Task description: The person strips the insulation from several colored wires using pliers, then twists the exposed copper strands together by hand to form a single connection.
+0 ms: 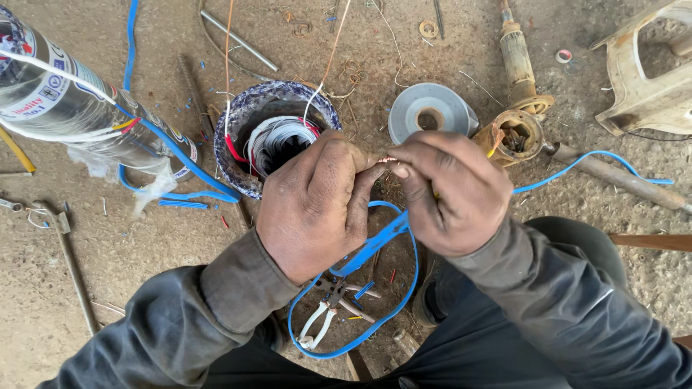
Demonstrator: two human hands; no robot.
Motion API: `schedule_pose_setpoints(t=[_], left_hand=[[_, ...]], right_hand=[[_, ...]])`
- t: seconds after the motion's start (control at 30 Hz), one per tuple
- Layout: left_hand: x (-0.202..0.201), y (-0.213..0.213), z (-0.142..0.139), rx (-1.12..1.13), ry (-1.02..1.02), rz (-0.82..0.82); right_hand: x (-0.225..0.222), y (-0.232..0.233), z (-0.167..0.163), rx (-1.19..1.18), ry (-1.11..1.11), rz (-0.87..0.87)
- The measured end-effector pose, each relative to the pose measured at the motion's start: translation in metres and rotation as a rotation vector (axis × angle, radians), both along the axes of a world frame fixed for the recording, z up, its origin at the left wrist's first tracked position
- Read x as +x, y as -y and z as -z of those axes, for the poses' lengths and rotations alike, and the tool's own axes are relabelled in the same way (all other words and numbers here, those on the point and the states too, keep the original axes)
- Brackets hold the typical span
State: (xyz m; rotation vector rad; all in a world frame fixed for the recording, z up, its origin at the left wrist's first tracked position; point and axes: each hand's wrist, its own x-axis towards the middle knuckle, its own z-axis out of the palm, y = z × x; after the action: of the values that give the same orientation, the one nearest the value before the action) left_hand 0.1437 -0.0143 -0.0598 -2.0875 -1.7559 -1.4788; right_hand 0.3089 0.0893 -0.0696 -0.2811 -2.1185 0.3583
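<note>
Head view: both hands meet over the middle of the ground. The left hand (313,205) and right hand (450,191) each pinch, thumb against forefinger, the bared copper ends (387,160) held between them, fingertips nearly touching. The ends look half twisted together, so the step in hand seems to be joining two conductors. The next move would likely call for a firm, even twist, keeping the strands tight and parallel.

The blue cable (375,245) runs down from under the hands, loops low between the knees and trails off toward the right edge. Inside the loop lie pliers (328,310) with pale handles.

Just beyond the left hand stands a round motor stator (249,122) with white and red windings, thin leads rising from it toward the top edge. A steel cylinder (72,108) lies at the upper left, a grey tape roll (429,112) just above the right hand, and a rusty pump part (519,133) beside it.

The ground is bare, gritty dirt (144,252), littered with blue insulation snips, rods and wire scraps. It looks like an outdoor repair spot.
</note>
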Motion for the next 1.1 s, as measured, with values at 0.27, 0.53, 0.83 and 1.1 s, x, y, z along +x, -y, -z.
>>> schedule_pose_setpoints(t=[0.27,0.53,0.83,1.1], left_hand=[[-0.009,-0.005,0.010,0.034,-0.222,0.005],[-0.021,-0.014,0.016,0.160,-0.581,0.043],[-0.005,-0.008,0.000,0.022,-0.261,0.091],[-0.016,0.005,-0.032,-0.485,0.316,0.330]], right_hand=[[0.010,-0.014,0.009,-1.537,-0.142,-0.270],[0.026,-0.031,0.009,-1.716,-0.059,-0.422],[0.028,-0.019,0.006,-1.200,0.036,-0.287],[0.031,-0.013,0.003,-1.002,0.105,-0.315]])
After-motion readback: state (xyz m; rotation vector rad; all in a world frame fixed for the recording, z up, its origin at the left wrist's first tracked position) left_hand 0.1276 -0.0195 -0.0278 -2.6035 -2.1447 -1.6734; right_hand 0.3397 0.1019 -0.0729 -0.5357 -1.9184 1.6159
